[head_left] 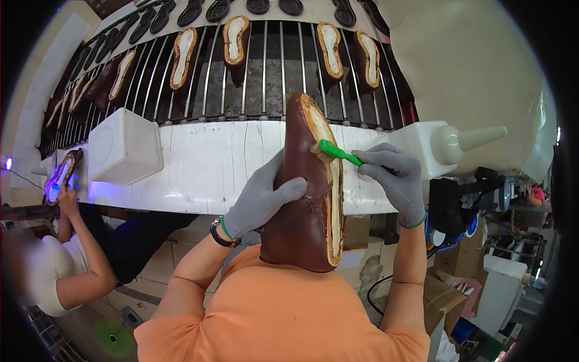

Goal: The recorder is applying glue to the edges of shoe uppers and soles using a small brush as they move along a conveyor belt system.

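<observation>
My left hand (265, 196), in a grey glove, is closed round a dark brown leather boot upper (298, 199). The upper is held with its sole side facing right, showing a cream middle and a tan rim. My right hand (393, 175), gloved the same way, pinches a green-handled brush (339, 152). The brush's bristles touch the rim of the sole side near its upper part. A white bottle with a nozzle (447, 145) stands just beyond my right hand.
Ahead, a roller conveyor (271, 66) carries several uppers, sole side up. Black soles (258, 6) line the shelf behind it. A white square container (125, 148) stands on the white ledge (205, 169). At the left, a co-worker (66, 259) holds another upper under bluish light. Cardboard boxes (464, 253) are at the right.
</observation>
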A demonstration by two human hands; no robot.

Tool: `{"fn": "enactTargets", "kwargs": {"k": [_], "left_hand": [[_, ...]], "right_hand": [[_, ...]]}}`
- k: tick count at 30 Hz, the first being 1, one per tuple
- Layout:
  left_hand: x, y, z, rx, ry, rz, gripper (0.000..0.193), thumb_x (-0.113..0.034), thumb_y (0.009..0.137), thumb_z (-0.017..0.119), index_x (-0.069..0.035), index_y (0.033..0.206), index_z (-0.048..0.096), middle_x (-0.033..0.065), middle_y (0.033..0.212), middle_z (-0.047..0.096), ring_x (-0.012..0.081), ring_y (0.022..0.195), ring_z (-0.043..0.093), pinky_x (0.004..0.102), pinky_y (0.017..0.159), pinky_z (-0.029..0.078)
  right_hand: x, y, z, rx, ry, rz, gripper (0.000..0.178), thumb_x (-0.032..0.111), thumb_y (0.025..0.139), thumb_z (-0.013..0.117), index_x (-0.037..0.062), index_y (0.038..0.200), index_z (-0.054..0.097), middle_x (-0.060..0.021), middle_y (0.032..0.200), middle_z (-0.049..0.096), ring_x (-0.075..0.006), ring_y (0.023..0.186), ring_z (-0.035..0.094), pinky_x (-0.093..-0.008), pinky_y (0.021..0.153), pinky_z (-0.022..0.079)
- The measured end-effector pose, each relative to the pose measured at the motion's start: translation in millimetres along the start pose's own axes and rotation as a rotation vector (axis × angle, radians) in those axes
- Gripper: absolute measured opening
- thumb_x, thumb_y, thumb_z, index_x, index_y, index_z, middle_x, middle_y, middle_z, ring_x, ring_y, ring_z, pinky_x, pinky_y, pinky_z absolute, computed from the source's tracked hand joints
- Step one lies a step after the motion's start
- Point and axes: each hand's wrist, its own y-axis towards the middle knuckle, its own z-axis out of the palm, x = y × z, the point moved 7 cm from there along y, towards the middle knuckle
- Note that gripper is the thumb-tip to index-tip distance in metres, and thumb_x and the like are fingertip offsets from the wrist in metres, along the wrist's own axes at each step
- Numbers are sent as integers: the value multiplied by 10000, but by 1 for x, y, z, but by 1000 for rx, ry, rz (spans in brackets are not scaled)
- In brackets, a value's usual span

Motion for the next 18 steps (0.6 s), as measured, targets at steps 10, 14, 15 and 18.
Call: {"fn": "enactTargets", "kwargs": {"k": [10,14,15,18], "left_hand": [[-5,-1,3,-2,349,-17,941,-522,787,726,-40,1504,354,204,1250,642,334,1171,623,383,1004,457],[-6,0,3,18,264,7,909,-476,802,727,-18,1496,360,193,1269,630,282,1173,616,372,1014,450],[-6,0,2,13,219,5,899,-462,808,727,-8,1493,361,187,1277,624,264,1176,611,368,1018,446],[-7,0,1,28,31,29,852,-412,836,717,26,1477,366,161,1305,597,215,1189,576,353,1033,431]], "right_hand": [[9,44,-12,-114,-88,-38,210,26,836,727,-21,1040,741,-49,820,678,-70,735,555,-232,667,435],[10,52,-16,41,-45,-39,217,-18,830,701,-33,1042,739,-34,825,664,-76,769,576,-218,688,433],[11,51,-17,99,-49,-48,218,-22,822,702,-31,1036,742,-40,826,666,-83,770,581,-219,687,434],[13,43,-17,226,-59,-73,243,-35,763,733,-15,1004,754,-77,830,684,-115,759,611,-239,685,460]]}}
